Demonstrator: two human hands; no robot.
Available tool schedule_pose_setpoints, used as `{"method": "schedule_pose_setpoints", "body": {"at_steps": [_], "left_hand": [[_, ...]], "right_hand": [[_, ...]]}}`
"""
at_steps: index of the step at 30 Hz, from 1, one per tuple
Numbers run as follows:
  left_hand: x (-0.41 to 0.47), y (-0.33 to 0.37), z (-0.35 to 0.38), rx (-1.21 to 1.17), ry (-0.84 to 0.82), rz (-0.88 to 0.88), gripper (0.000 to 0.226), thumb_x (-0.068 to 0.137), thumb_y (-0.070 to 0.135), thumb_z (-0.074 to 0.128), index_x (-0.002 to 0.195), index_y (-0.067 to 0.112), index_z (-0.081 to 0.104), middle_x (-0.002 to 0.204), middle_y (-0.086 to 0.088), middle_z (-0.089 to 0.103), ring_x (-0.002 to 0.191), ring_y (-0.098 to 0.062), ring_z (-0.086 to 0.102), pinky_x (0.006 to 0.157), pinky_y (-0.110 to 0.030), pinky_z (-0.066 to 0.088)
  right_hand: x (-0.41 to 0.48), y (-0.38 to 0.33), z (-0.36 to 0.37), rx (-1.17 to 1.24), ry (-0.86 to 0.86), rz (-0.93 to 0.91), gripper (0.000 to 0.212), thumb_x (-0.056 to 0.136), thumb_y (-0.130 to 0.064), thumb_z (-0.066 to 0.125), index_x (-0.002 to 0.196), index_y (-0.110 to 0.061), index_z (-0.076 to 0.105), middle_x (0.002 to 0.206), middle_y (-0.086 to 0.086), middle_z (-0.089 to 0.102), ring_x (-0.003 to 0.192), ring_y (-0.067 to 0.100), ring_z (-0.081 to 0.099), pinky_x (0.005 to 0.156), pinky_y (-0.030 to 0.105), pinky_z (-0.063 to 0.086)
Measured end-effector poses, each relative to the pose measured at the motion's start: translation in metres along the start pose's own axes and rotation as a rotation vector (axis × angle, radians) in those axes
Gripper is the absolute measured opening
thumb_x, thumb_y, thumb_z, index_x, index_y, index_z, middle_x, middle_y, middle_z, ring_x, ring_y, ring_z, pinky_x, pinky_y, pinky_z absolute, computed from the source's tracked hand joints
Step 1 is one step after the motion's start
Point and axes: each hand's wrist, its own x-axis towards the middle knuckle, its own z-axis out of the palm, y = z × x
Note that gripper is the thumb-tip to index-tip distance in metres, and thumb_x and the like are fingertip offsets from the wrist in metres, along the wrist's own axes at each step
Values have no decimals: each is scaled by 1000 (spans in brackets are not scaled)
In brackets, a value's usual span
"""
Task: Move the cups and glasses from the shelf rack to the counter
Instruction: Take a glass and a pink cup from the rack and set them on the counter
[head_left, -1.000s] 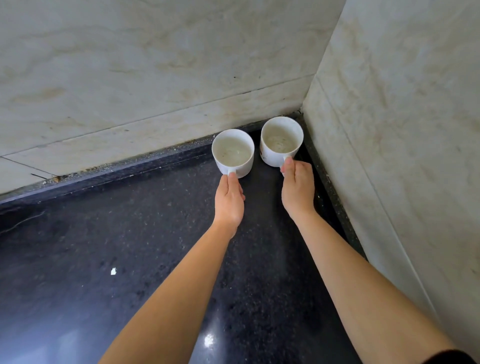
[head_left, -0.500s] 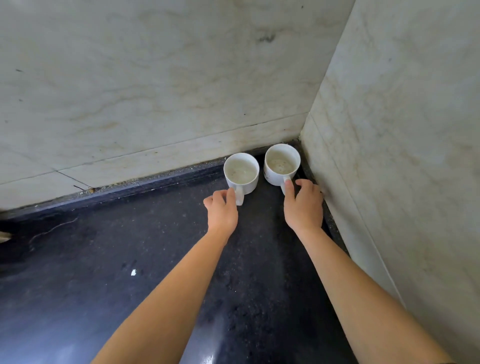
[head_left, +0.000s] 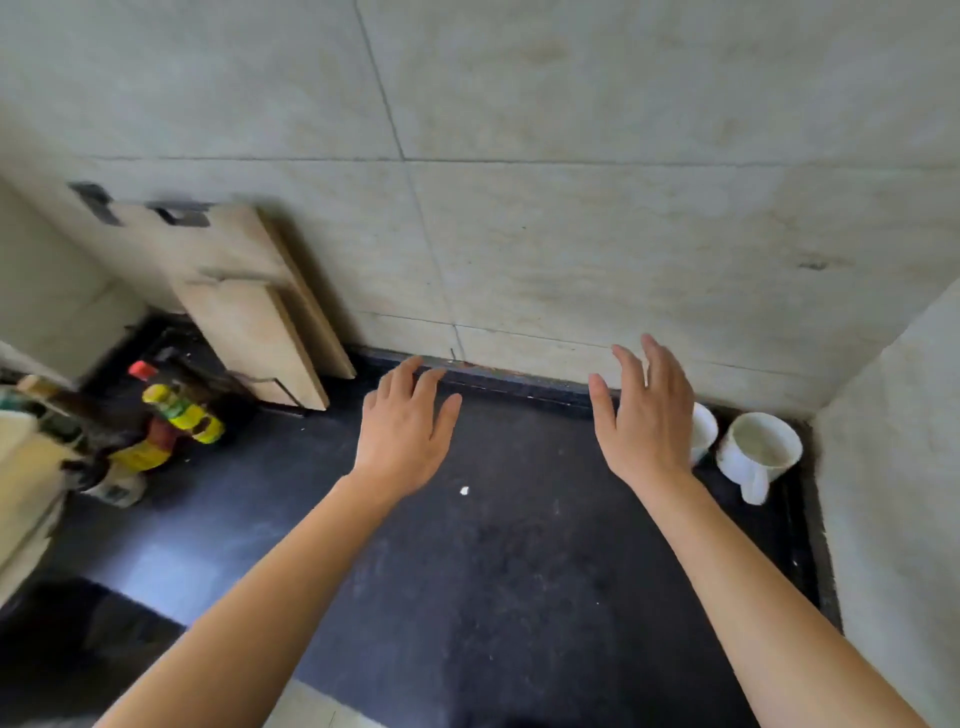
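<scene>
In the counter (head_left: 519, 571) corner, two cups (head_left: 761, 449) sit right of both empty, spread hands (head_left: 647, 421).

This was a home kitchen: a dark stone worktop (head_left: 493, 571) met marble-tiled walls (head_left: 623, 234), with wooden cutting boards (head_left: 244, 296) leaning far left beside condiment bottles (head_left: 171, 421) and white mugs (head_left: 758, 452) far right.

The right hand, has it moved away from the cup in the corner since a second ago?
Yes. The right hand has let go of the corner cup and lifted off to its left, open, away from the side wall.
</scene>
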Motion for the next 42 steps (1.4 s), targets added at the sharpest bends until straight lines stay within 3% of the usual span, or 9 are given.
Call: {"method": "schedule_pose_setpoints", "body": {"at_steps": [4,10,18,30,37,42], "left_hand": [[-64,-68,-54,140,141,-210,52,101,47,39,140,13,52,152,-15,40,140,-37,35,110,-51,30],[-165,-161,-125,244,267,-504,66,101,53,30,154,14,30,165,-14,11,152,-32,2,120,-55,10],[-327,-303,-208,260,444,-677,65,101,54,26,155,17,28,165,-16,9,152,-33,0,120,-55,6],[-636,-515,-336,428,530,-1043,68,99,53,27,153,12,31,164,-19,12,151,-36,5,118,-61,10],[-787,-578,-364,488,604,-1307,71,98,56,23,153,13,30,164,-18,13,151,-35,8,117,-61,13],[-875,-632,-384,592,589,-1442,71,97,57,23,153,13,31,163,-19,16,151,-36,11,117,-61,13]], "right_hand": [[6,-90,30,148,-8,-197,48,103,-42,45,140,-12,51,154,23,39,142,43,37,113,57,33],[-38,-248,55,265,-95,-489,47,103,-41,49,140,-12,53,154,23,40,143,44,36,113,58,32],[-157,-465,76,352,-86,-854,47,103,-41,50,140,-13,56,152,23,42,140,43,39,111,57,34],[-409,-808,102,587,-189,-1238,46,99,-40,54,138,-16,56,150,21,45,135,42,42,107,55,36],[-566,-944,120,697,-342,-1471,49,95,-39,63,138,-15,59,148,21,48,135,42,47,110,58,36],[-671,-1030,144,817,-415,-1600,49,98,-42,57,141,-17,56,151,17,45,139,37,40,114,53,32]]}}
